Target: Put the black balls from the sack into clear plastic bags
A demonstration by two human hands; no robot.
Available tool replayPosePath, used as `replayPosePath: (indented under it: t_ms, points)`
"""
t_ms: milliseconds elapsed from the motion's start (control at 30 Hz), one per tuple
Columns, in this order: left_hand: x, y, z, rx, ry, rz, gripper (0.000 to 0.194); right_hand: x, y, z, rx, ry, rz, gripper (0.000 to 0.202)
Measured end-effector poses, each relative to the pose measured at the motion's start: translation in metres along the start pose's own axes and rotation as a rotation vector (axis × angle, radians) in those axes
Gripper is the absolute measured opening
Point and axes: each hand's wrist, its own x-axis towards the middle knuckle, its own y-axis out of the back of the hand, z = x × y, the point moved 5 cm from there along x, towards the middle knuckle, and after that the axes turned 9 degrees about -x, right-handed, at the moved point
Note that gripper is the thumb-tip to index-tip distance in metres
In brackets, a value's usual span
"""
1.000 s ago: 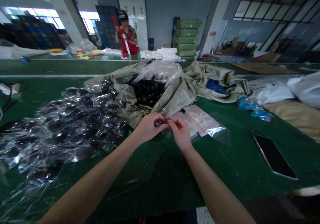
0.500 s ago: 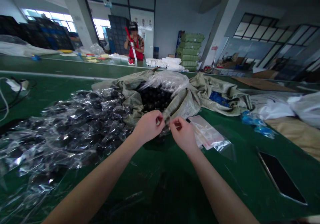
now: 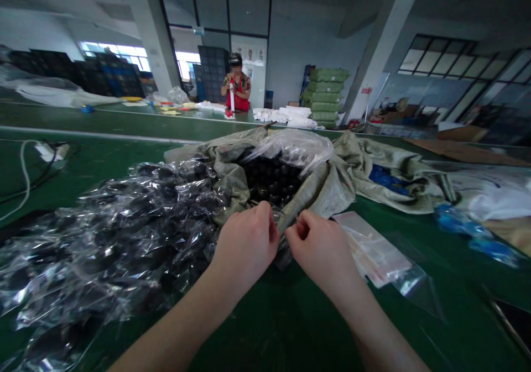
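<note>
Lying on the near right part of the green table (image 3: 265, 328), a dark phone (image 3: 514, 319) shows only in part, cut off by the edge of view. Farther in, the left hand (image 3: 248, 236) and the right hand (image 3: 321, 245) come close together without touching, knuckles up and fingers curled narrow, each pinching a clear plastic bag (image 3: 284, 257) that hangs between and just below them, mostly hidden, with something dark in it. To the left spreads a broad heap of black pieces in clear wrap (image 3: 124, 245), glinting and crumpled. Just right of the right hand lie flat clear bags (image 3: 375, 247), overlapping one another. Directly beyond the hands, an olive sack (image 3: 329, 189) gapes open on round black pieces (image 3: 271, 179), crumpled clear sheeting (image 3: 296, 145) over its far rim. Beside it, to the right, a second sack (image 3: 431, 187) shows blue pieces (image 3: 388, 179) in its mouth. Across a farther green surface, a person in red (image 3: 238, 100) holds a white strip upright near a pile of white pieces (image 3: 286, 115); green bales (image 3: 327, 91) rise in a stack behind.
</note>
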Motion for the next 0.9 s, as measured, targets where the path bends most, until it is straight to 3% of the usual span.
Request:
replayPosePath:
  t_ms: [133, 367, 567, 700, 900]
  points:
    - [0.000, 0.005, -0.002, 0.091, -0.020, 0.089, 0.012, 0.000, -0.002, 0.002, 0.023, 0.007, 0.003, 0.023]
    - [0.000, 0.002, 0.000, 0.016, -0.037, 0.027, 0.011, 0.001, -0.006, 0.004, 0.090, -0.001, -0.010, 0.015]
    - [0.000, 0.011, 0.002, -0.009, -0.053, 0.067, 0.011, -0.001, -0.001, 0.005, 0.095, 0.020, -0.007, 0.012]
    - [0.003, 0.018, -0.002, 0.072, -0.072, 0.148, 0.010, -0.001, -0.005, 0.004, 0.153, 0.025, -0.081, 0.011]
    - [0.008, 0.013, -0.007, 0.083, -0.107, 0.141, 0.009, 0.000, -0.015, 0.004, 0.295, -0.040, -0.166, 0.016]
